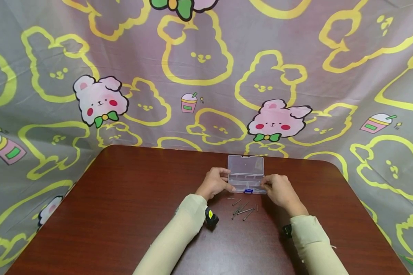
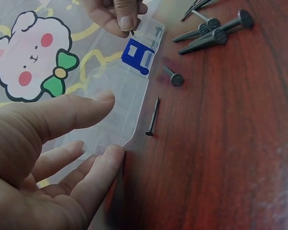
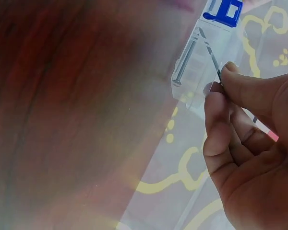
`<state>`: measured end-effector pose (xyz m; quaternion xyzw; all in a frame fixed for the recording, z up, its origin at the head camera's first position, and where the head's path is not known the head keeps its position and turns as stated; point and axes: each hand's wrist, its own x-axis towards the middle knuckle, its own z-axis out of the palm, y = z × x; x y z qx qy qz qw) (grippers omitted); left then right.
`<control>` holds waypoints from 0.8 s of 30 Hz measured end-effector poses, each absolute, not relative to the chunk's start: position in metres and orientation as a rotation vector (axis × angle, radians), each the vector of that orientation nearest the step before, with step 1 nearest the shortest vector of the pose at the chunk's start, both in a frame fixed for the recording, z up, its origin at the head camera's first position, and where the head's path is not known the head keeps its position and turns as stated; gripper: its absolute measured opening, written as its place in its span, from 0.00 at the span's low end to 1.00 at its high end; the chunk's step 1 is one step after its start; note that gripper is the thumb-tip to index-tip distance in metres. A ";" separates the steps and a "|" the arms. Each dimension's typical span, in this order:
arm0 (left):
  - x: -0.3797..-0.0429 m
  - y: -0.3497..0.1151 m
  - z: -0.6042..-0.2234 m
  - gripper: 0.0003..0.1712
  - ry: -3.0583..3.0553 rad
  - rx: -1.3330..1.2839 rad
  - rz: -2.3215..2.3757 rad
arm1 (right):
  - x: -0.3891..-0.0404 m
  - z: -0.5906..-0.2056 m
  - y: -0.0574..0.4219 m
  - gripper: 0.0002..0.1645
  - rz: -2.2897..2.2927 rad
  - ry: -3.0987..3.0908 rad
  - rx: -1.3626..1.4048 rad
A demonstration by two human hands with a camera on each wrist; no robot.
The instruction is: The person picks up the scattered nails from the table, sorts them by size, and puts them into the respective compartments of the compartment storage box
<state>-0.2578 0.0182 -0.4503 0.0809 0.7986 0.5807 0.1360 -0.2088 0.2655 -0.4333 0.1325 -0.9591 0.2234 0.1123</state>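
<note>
A clear plastic compartment box (image 1: pixel 241 184) with a blue clasp (image 2: pixel 138 57) lies with its lid (image 1: pixel 246 165) raised at the back. My left hand (image 1: pixel 215 184) holds the box's left end, thumb toward the front corner and fingertips at the side wall. At the other end, my right hand (image 3: pixel 254 127) pinches a dark nail (image 3: pixel 211 53) between thumb and forefinger, its far part inside the front compartment. Another nail (image 3: pixel 185 64) shows there through the clear wall. Several loose nails (image 1: pixel 241 209) of different sizes lie on the table just before the box.
The brown wooden table (image 1: pixel 124 214) extends around the box to both sides. Behind it hangs a grey cloth (image 1: pixel 213 49) with yellow bunny outlines. Each wrist wears a small black camera (image 1: pixel 211 217).
</note>
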 end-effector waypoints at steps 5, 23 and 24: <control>-0.258 0.019 -0.450 0.40 2.308 0.235 1.686 | -0.209 -0.434 0.266 0.06 0.650 -2.828 0.390; -0.259 0.019 -0.450 0.40 2.303 0.238 1.676 | -0.194 -0.428 0.265 0.01 0.819 -2.752 0.355; -0.259 0.019 -0.449 0.39 2.303 0.235 1.675 | -0.192 -0.427 0.265 0.02 0.837 -2.756 0.351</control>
